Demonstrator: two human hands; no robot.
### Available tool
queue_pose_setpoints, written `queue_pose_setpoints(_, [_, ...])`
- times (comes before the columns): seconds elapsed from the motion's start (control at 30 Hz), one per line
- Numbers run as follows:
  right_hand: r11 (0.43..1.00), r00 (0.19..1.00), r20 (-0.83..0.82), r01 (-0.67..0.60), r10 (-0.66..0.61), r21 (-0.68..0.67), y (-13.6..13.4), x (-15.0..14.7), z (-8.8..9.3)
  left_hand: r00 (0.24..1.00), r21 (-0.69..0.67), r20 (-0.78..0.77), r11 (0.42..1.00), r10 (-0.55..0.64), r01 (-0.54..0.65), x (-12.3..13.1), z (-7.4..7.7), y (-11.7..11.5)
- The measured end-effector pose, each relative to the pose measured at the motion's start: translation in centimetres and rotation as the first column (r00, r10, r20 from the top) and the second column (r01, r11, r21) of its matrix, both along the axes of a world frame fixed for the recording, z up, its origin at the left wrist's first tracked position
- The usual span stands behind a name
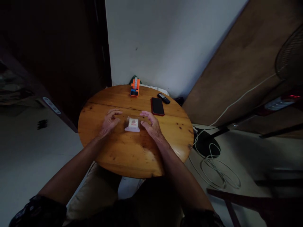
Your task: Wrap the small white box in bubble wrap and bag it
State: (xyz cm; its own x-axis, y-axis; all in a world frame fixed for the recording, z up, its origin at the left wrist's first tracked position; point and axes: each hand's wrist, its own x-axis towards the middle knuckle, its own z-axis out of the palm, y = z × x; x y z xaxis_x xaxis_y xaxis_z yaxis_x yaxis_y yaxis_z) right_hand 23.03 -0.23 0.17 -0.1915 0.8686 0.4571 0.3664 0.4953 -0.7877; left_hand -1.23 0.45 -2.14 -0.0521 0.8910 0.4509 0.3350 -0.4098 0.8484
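Observation:
A small white packet (132, 125) with a reddish mark on top lies near the middle of a round wooden table (123, 154). My left hand (109, 121) rests on the table just left of the packet, fingers loosely curled and apart, holding nothing. On the packet's right side sits my right hand (150, 124), fingers bent, its fingertips close to the packet's edge; whether they touch it I cannot make out.
At the table's far side lie a black phone with a red rim (157, 106), a small dark remote (164, 98) and an orange and grey object (135, 87). White cables (214, 167) coil on the floor at the right, beside a fan stand (279, 104).

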Motion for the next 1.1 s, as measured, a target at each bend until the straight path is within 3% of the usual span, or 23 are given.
queue_pose_setpoints(0.13, [1.0, 1.0, -0.005, 0.02, -0.02, -0.002, 0.1, 0.1, 0.1, 1.0, -0.036, -0.02, 0.999, 0.005, -0.005, 0.2, -0.3, 0.0])
queue_pose_setpoints(0.3, [1.0, 0.999, 0.034, 0.011, -0.012, 0.016, -0.3, -0.2, 0.5, 0.995, -0.092, -0.071, 0.994, -0.072, 0.065, 0.7, 0.1, -0.7])
queue_pose_setpoints(0.47, [0.994, 0.994, 0.052, -0.102, 0.101, 0.027, -0.6, -0.7, 0.5, 0.963, -0.186, -0.154, 0.963, -0.223, 0.194, 1.0, 0.0, -1.2])
queue_pose_setpoints(0.6, [0.987, 0.986, 0.084, -0.151, 0.146, 0.051, -0.8, -1.1, 0.5, 0.933, -0.198, -0.231, 0.952, -0.276, 0.233, 1.3, -0.3, -1.4])
queue_pose_setpoints(0.7, [0.994, 0.993, 0.06, -0.105, 0.102, 0.037, -1.0, -1.0, 0.7, 0.934, -0.197, -0.228, 0.952, -0.275, 0.233, 1.7, -0.1, -1.5])
queue_pose_setpoints(0.9, [0.988, 0.989, -0.077, 0.12, -0.128, -0.102, -0.5, -0.1, 0.5, 0.944, -0.241, -0.199, 0.947, -0.262, 0.212, 2.4, 0.9, -1.9])
queue_pose_setpoints(1.1, [0.977, 0.988, -0.074, 0.125, -0.139, -0.172, 0.0, -0.2, -0.3, 0.965, -0.209, -0.169, 0.964, -0.202, 0.166, 2.7, 1.0, -1.9])
